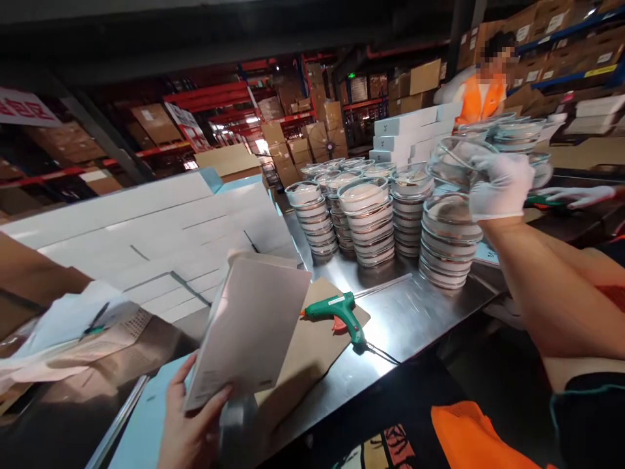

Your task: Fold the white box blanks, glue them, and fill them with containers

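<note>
My left hand (195,413), bare, grips the lower end of a pale cardboard box (251,326), thumb on its front face. The box is tilted above a brown cardboard sheet (305,355). My right hand (502,182), in a white glove, is closed on the edge of a clear round glass dish (452,159). Just below that dish stands a stack of round glass dishes (449,251) with white layers between them. Beside the box, a green glue gun (342,312) lies on the sheet, its orange nozzle pointing left and a glue stick protruding from its back.
More glass dish stacks (366,225) stand on the metal table (390,319). A wall of white boxes (156,241) rises at left, near papers and a pen (97,316). A person in an orange vest (481,98) stands beyond; another gloved hand (581,194) is at right.
</note>
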A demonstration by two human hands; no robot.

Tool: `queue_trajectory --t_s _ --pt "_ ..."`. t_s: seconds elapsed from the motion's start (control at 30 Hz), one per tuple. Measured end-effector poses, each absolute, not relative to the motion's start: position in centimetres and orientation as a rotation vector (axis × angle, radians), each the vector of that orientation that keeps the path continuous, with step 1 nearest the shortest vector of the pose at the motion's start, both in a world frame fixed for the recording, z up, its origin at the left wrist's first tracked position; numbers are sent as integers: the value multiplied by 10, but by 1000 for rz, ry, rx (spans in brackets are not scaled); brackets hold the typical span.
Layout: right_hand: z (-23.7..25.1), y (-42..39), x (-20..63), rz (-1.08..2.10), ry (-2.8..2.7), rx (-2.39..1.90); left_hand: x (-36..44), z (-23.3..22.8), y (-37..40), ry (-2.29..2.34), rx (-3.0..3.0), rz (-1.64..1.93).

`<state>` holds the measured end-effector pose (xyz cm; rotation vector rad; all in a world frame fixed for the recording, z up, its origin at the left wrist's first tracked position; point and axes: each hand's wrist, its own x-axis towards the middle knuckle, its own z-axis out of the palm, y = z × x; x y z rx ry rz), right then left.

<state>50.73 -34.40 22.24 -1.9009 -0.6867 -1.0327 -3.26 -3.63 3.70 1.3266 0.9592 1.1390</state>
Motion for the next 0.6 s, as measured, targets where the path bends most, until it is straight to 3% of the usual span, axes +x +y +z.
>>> queue_trajectory --t_s 0.13,0.33,0.4,0.5,0.6 --pt "231 -313 436 -973 -887 -1577 -17 18 -43 971 1481 1046" --pt "216 -268 310 155 -1262 -1353 18 -7 -64 823 1462 1020" --pt "204 -254 292 170 -1432 -1387 25 -17 -70 734 1422 975" --pt "176 -237 287 -78 -1582 -1363 30 -33 -74 678 1441 850" --pt "130 -228 289 -33 -1501 -1311 28 -50 -73 824 1574 790"
